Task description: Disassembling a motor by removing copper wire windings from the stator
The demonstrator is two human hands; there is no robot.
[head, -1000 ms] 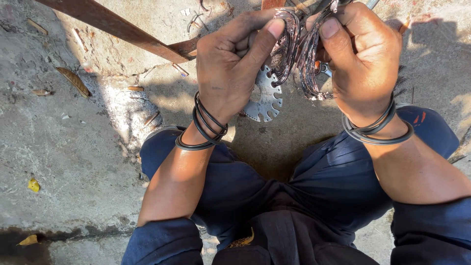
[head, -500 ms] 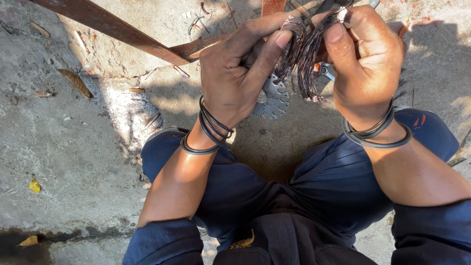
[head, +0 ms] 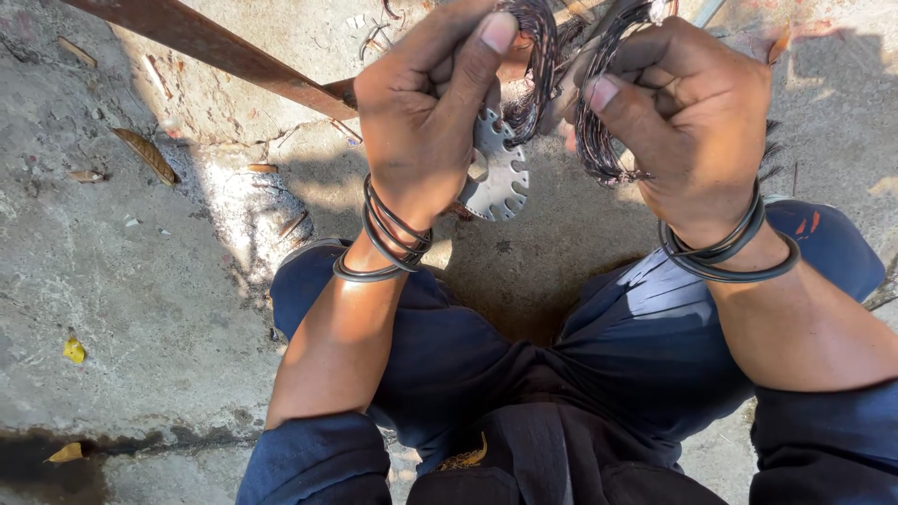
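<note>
My left hand (head: 426, 112) grips a round toothed metal core (head: 496, 173) with a dark bundle of thin copper wire (head: 535, 65) running over its top. My right hand (head: 687, 112) is closed around a second loop of the same wire (head: 599, 140), held just right of the core. Both hands are raised close together above my knees. Dark rubber rings circle my left wrist (head: 388, 238) and my right wrist (head: 725, 248). The upper ends of the wire are cut off by the frame's top edge.
A rusty flat metal bar (head: 224, 51) slants across the concrete ground (head: 140, 281) at the upper left. Dry leaves (head: 145, 154) and small wire scraps (head: 374, 33) lie around. My legs in dark blue trousers (head: 524, 374) fill the lower middle.
Both hands have risen towards the frame's top with the core and wire. The two wire loops now sit further apart between my hands.
</note>
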